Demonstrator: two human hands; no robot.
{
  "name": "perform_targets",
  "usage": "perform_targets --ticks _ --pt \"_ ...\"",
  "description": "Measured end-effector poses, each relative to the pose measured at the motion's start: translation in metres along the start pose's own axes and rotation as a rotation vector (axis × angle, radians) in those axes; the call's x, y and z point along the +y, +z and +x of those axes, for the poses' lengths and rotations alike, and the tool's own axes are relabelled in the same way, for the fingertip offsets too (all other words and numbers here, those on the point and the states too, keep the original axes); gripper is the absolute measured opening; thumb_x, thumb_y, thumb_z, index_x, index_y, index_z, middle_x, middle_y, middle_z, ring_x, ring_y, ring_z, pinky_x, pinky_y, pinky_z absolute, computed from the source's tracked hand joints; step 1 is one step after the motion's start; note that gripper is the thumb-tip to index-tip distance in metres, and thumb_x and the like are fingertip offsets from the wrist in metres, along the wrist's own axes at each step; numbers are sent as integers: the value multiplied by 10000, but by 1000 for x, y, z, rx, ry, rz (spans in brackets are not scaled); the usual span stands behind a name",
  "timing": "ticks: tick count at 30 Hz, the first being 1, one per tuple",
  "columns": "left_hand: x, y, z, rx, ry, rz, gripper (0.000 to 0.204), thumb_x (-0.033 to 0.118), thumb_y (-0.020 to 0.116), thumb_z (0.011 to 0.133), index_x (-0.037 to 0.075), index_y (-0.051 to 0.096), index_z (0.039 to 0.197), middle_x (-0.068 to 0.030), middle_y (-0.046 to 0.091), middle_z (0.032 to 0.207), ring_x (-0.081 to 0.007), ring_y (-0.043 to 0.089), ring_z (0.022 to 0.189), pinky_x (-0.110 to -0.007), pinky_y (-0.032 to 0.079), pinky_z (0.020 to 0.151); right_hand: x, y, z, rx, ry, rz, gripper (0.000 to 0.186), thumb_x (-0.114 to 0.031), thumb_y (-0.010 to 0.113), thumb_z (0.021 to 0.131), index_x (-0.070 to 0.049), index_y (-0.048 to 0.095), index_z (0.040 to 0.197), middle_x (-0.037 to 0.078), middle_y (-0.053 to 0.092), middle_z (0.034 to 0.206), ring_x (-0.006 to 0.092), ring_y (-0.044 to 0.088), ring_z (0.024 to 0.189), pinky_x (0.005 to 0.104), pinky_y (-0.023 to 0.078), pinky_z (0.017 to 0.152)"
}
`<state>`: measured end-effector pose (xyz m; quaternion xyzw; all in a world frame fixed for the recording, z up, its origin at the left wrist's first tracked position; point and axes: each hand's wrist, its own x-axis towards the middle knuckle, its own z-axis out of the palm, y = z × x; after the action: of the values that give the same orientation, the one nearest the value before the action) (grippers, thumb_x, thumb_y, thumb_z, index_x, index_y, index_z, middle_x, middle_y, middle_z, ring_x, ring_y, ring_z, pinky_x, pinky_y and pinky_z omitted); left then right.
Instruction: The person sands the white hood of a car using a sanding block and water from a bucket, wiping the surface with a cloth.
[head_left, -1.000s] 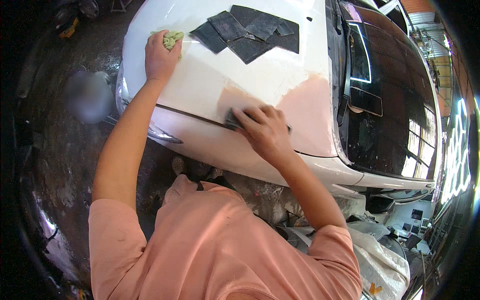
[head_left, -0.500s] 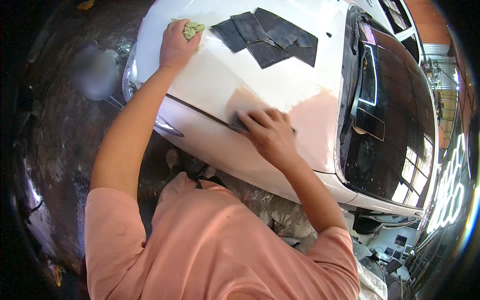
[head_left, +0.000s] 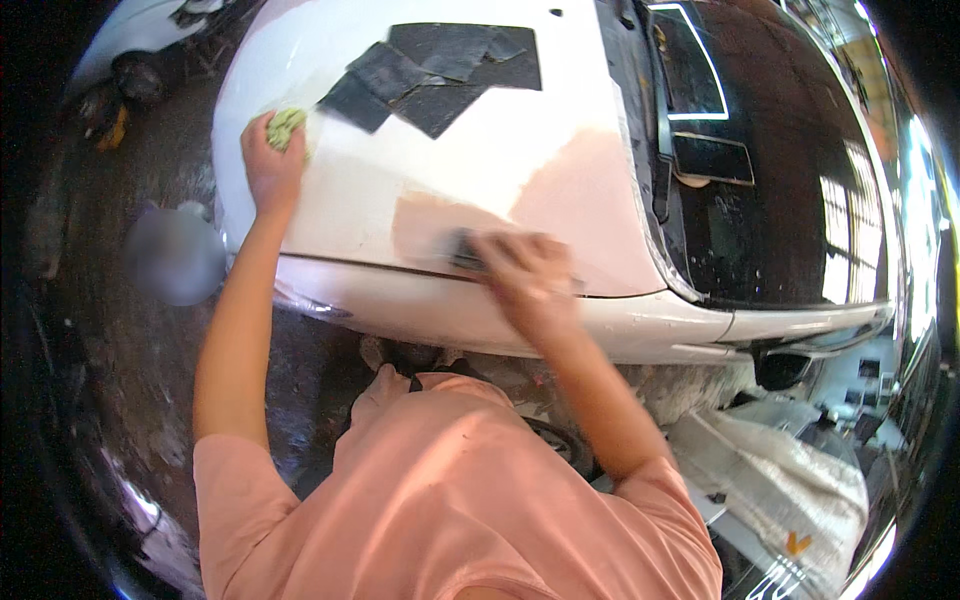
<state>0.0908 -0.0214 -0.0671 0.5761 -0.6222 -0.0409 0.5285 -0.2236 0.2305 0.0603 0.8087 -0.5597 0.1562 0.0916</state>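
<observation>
On smooth white hood (head_left: 470, 170), gritty dark sanding block (head_left: 465, 250)

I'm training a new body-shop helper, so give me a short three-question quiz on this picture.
1. True or false: the left hand rests on the white hood with a green rag in its grip.
2. What lies under the right hand?
A. a spray gun
B. a dark sanding pad
C. a hammer
3. Fill in: the loose dark sheets lie on the hood, ____ the windshield.

Key: 1 true; 2 B; 3 beside. The right hand is blurred, on the pinkish filler patch.
</observation>
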Motion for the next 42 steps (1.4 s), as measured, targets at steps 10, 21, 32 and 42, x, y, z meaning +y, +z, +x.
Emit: perform_targets --ticks 10,21,32,42 --pt "18 4 3 -93 5 -3 487 226 754 939 -13 578 1324 -233 573 1339 -410 529 1278 -487 425 1126 -47 43 23 103 130 49 474 -178 717 874 -130 674 1343 45 694 1076 268 668 1001 461 505 903" --pt "8 -7 1 -139 -16 35 501 223 721 977 -26 548 1376 -237 543 1378 -412 515 1295 -479 418 1134 12 -17 -52 289 579 -158 476 -88 725 844 -100 701 1319 74 720 1164 305 657 1015 453 497 906" --pt "-17 -13 4 -97 94 81 531 184 736 958 -48 532 1390 -247 490 1464 -414 454 1383 -495 365 1201 27 -29 -57 357 632 -213 391 -202 672 916 -120 681 1298 64 705 1083 301 657 947 477 486 829" --pt "0 -10 0 -158 22 18 537 194 722 959 -50 525 1395 -249 499 1461 -418 456 1386 -503 367 1199 -30 30 6 241 299 53 380 -179 679 915 -116 656 1289 78 706 1100 312 675 961 478 495 839"
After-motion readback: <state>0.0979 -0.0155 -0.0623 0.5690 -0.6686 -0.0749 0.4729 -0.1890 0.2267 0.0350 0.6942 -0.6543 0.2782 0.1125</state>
